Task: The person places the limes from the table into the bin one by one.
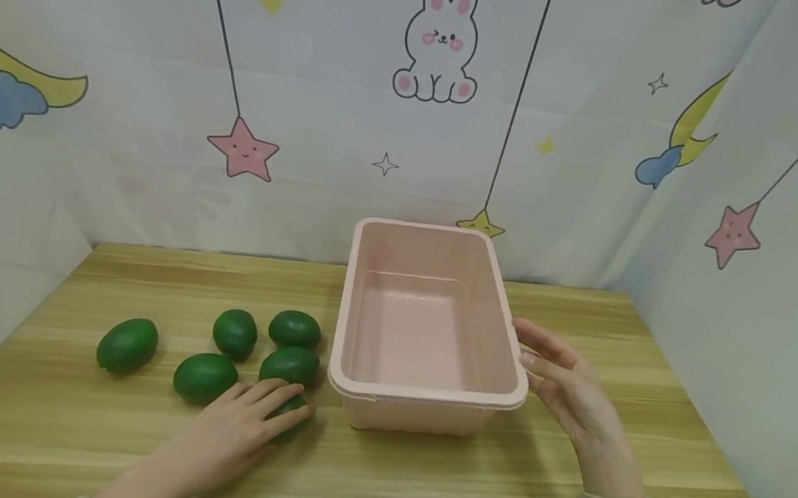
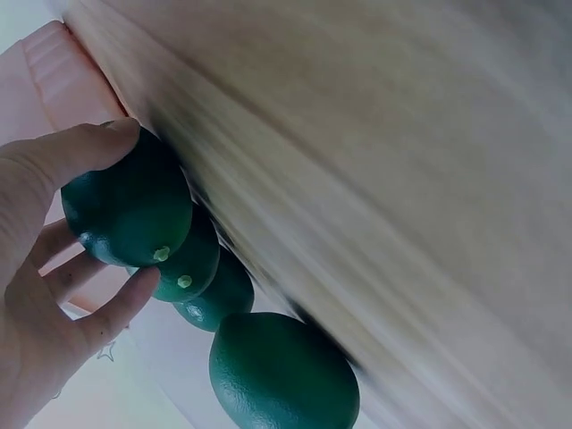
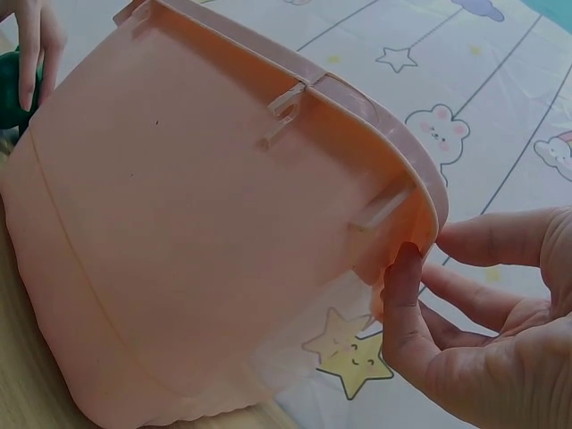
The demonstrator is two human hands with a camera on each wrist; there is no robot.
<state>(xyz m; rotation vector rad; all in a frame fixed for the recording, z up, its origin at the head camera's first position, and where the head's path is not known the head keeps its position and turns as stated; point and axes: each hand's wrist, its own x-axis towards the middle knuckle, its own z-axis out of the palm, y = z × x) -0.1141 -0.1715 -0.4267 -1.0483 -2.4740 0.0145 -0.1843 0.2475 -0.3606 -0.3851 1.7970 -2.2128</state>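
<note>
My left hand is over the nearest of several green limes, left of a pink plastic bin. In the left wrist view, its thumb lies on one side of this lime and its fingers reach round the other. My right hand is at the bin's right side. The right wrist view has its fingertips at the rim, one on the outer edge and another under the lip. Inside, the bin's bare floor shows.
Two more limes, a front one and a back one, sit in line beyond the gripped one. Farther left lie a lime, another lime and an outlying lime. A patterned curtain borders the wooden table.
</note>
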